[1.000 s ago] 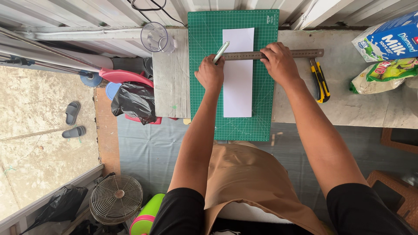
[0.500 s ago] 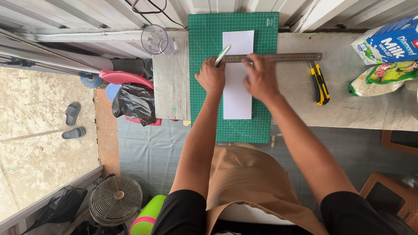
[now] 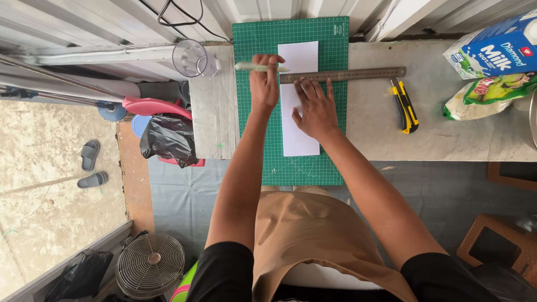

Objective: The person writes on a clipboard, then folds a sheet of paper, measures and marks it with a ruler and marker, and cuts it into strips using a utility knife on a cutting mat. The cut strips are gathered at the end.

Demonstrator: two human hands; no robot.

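Risk first: metal ruler [image 3: 347, 74] lies across the white paper strip [image 3: 301, 98] w/ only its left end under the right hand [image 3: 315, 109]; most of its length runs off to the right, unpinned. In my judgement a push from the pen could pivot it around that one pressure pt, so any line comes out skewed. Paper sits loose on the green cutting mat [image 3: 291, 95], nothing clamping its lower half, so it could slide w/ the ruler too. Right hand fingers are spread flat, tips touching the ruler's near edge, palm on the paper. If the tips creep past the edge, the pen catches them.

Left hand [image 3: 264, 84] pinches a pale pen-like tool [image 3: 260, 67] btwn thumb and curled fingers, at upper centre of frame, just above the ruler's left end. Can't tell if it's a pen or a slim knife, nor if its tip touches the paper.

Orientation: tool's long axis runs left-right across the frame, approx parallel to the ruler, tip aimed right, toward the paper's upper left edge. Ruler's long axis also left-right, slightly tilted, right end higher. Paper's long axis runs top-bottom, crossing the ruler at roughly a right angle.

Nearby: yellow-black utility knife [image 3: 405, 104] right of the mat, apart from both hands; clear plastic cup [image 3: 191, 58] at upper left of the table [image 3: 212, 117].
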